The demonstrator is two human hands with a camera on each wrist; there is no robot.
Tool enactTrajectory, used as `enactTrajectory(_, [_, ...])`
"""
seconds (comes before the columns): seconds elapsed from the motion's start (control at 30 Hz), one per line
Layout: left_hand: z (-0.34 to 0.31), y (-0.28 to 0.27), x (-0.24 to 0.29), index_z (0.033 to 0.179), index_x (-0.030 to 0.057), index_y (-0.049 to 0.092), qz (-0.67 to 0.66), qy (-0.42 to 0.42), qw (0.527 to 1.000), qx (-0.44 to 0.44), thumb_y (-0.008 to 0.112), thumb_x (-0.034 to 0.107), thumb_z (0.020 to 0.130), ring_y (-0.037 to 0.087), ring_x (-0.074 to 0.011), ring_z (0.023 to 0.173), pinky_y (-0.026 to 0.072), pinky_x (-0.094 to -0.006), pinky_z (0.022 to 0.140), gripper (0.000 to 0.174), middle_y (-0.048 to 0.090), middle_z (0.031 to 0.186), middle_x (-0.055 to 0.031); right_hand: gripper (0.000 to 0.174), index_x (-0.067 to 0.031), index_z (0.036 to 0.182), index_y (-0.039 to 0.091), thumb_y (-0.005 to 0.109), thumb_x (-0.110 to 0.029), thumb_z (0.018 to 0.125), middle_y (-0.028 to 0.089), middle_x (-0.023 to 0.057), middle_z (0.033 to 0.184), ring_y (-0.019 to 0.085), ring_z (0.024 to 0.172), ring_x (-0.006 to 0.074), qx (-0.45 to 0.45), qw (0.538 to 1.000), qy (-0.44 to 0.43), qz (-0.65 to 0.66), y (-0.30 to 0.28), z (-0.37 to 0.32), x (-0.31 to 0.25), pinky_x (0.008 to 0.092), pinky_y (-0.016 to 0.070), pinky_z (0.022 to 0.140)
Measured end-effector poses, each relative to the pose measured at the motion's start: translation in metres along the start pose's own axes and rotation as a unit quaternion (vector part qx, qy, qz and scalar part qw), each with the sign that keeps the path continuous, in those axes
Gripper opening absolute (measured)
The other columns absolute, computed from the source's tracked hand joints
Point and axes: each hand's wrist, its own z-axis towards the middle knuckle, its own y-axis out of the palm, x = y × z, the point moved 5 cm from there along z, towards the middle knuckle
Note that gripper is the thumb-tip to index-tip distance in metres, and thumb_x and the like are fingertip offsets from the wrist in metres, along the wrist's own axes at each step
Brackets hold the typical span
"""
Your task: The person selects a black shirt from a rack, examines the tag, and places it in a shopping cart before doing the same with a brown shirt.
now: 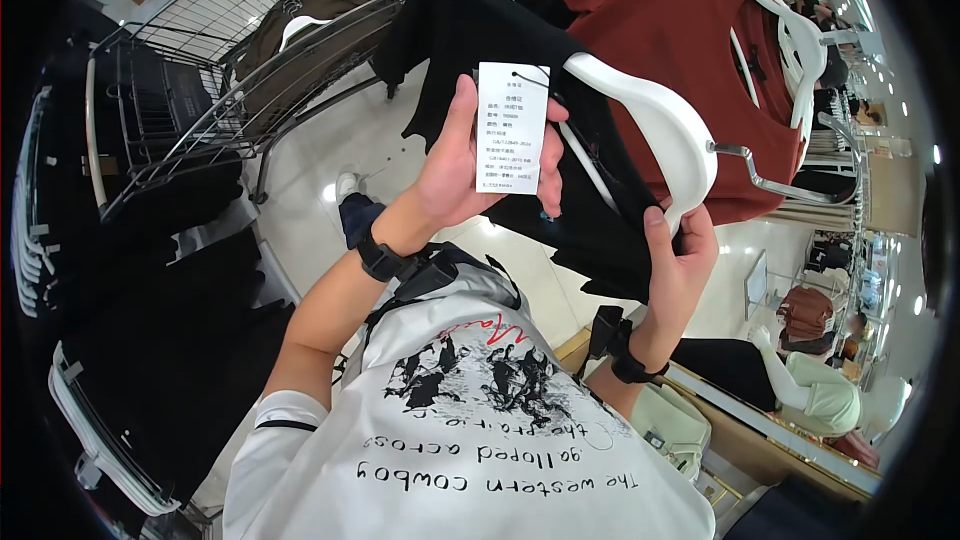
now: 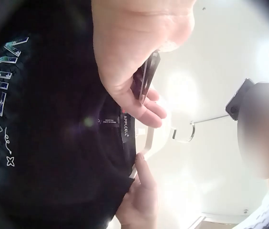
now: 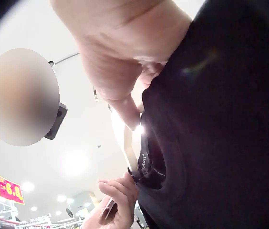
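Note:
My left hand (image 1: 448, 178) holds a white hang tag (image 1: 513, 130) printed with several lines of small text, its fingers behind the tag and bent around its far edge. A black cord runs from the tag's top towards a black T-shirt (image 1: 455, 30). The shirt hangs on a white hanger (image 1: 640, 95), whose lower end my right hand (image 1: 688, 255) pinches together with the fabric. In the left wrist view, shiny lettering (image 2: 0, 90) crosses the shirt's front, and a neck label (image 2: 126, 125) shows inside the collar. The right wrist view shows the collar (image 3: 156, 167) close to both hands.
A rust-red top (image 1: 670, 50) hangs on a metal rack arm (image 1: 775, 180) just beyond the black shirt. At the upper left stands a wire cart (image 1: 210, 50) with brown clothes. Dark garments (image 1: 180, 370) line the left side. A mannequin (image 1: 785, 370) stands at the right.

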Motion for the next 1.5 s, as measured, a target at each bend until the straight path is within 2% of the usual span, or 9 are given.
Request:
enactTrajectory(0.4, [0.002, -0.008, 0.027, 0.122, -0.0003, 0.047, 0.021, 0.034, 0.998, 0.039, 0.014, 0.069, 0.096, 0.068, -0.0308, 0.076, 0.0577, -0.0452, 0.069, 0.081, 0.061, 0.088, -0.0139, 0.017, -0.0008, 0.090, 0.060, 0.073, -0.010, 0.084, 0.055, -0.0039, 0.075, 0.044, 0.069, 0.0038, -0.020, 1.000, 0.012, 0.012, 0.027, 0.007, -0.014, 0.0190, 0.0349, 0.063])
enactTrajectory(0.7, [0.007, -0.038, 0.094, 0.122, 0.0034, 0.046, 0.005, 0.027, 0.999, 0.031, 0.018, 0.070, 0.095, 0.061, -0.0272, 0.066, 0.0537, -0.0429, 0.065, 0.077, 0.053, 0.083, -0.0098, 0.016, -0.0009, 0.089, 0.061, 0.073, -0.010, 0.084, 0.055, -0.0048, 0.074, 0.044, 0.068, 0.0027, -0.016, 1.000, 0.006, 0.010, 0.088, 0.029, -0.039, 0.0187, 0.0345, 0.063])
enactTrajectory(0.9, [0.010, -0.063, 0.151, 0.113, 0.0073, 0.043, 0.042, 0.022, 0.999, 0.024, 0.044, 0.058, 0.096, 0.062, -0.0253, 0.073, 0.0533, -0.0433, 0.067, 0.053, 0.051, 0.085, -0.0078, 0.017, -0.0007, 0.089, 0.061, 0.074, -0.009, 0.083, 0.056, -0.0049, 0.075, 0.044, 0.068, 0.0025, -0.013, 1.000, -0.002, 0.018, 0.145, 0.049, -0.062, 0.0180, 0.0344, 0.062])
enactTrajectory(0.93, [0.011, -0.065, 0.161, 0.109, 0.0094, 0.040, 0.066, 0.010, 0.998, 0.018, 0.058, 0.052, 0.092, 0.064, -0.0263, 0.077, 0.0545, -0.0409, 0.068, 0.049, 0.053, 0.084, -0.0076, 0.017, -0.0006, 0.090, 0.061, 0.074, -0.009, 0.083, 0.056, -0.0048, 0.075, 0.045, 0.068, 0.0025, -0.016, 1.000, -0.003, 0.024, 0.154, 0.052, -0.067, 0.0180, 0.0346, 0.062])
enactTrajectory(1.0, [0.007, -0.079, 0.184, 0.110, 0.0087, 0.042, 0.170, -0.016, 0.985, 0.013, 0.062, 0.049, 0.092, 0.066, -0.0239, 0.081, 0.0558, -0.0360, 0.072, 0.048, 0.059, 0.089, -0.0082, 0.018, -0.0006, 0.091, 0.061, 0.075, -0.009, 0.083, 0.056, -0.0047, 0.076, 0.045, 0.069, 0.0025, -0.020, 0.999, -0.005, 0.037, 0.175, 0.056, -0.077, 0.0180, 0.0349, 0.062])
enactTrajectory(1.1, [0.006, -0.094, 0.205, 0.114, 0.0069, 0.048, 0.275, -0.034, 0.956, 0.092, 0.060, 0.043, 0.095, 0.066, -0.0164, 0.082, 0.0554, -0.0292, 0.075, 0.042, 0.064, 0.097, -0.0069, 0.019, -0.0007, 0.092, 0.061, 0.075, -0.009, 0.083, 0.057, -0.0049, 0.076, 0.045, 0.069, 0.0022, -0.004, 0.999, 0.006, 0.049, 0.198, 0.058, -0.085, 0.0179, 0.0350, 0.062])
enactTrajectory(1.2, [0.008, -0.102, 0.220, 0.114, 0.0047, 0.057, 0.235, -0.043, 0.950, 0.204, 0.056, 0.038, 0.099, 0.063, -0.0059, 0.086, 0.0514, -0.0220, 0.075, 0.037, 0.065, 0.097, -0.0010, 0.018, -0.0010, 0.091, 0.061, 0.074, -0.009, 0.083, 0.056, -0.0054, 0.075, 0.044, 0.068, 0.0019, 0.015, 0.998, 0.006, 0.067, 0.215, 0.053, -0.092, 0.0178, 0.0341, 0.061])
enactTrajectory(1.37, [0.008, -0.102, 0.232, 0.122, 0.0048, 0.055, 0.170, -0.070, 0.963, 0.197, 0.043, 0.034, 0.105, 0.063, -0.0095, 0.097, 0.0522, -0.0263, 0.086, 0.035, 0.064, 0.110, -0.0037, 0.018, -0.0016, 0.090, 0.060, 0.075, -0.010, 0.083, 0.054, -0.0059, 0.074, 0.043, 0.065, 0.0018, 0.044, 0.998, 0.037, 0.034, 0.218, 0.039, -0.088, 0.0179, 0.0325, 0.060])
enactTrajectory(1.5, [0.007, -0.101, 0.237, 0.122, 0.0041, 0.054, 0.160, -0.087, 0.964, 0.195, 0.046, 0.030, 0.104, 0.063, -0.0101, 0.098, 0.0515, -0.0274, 0.087, 0.032, 0.064, 0.110, -0.0040, 0.018, -0.0024, 0.089, 0.060, 0.075, -0.011, 0.083, 0.054, -0.0061, 0.073, 0.042, 0.065, 0.0017, 0.075, 0.996, 0.042, 0.003, 0.225, 0.035, -0.097, 0.0178, 0.0316, 0.059])
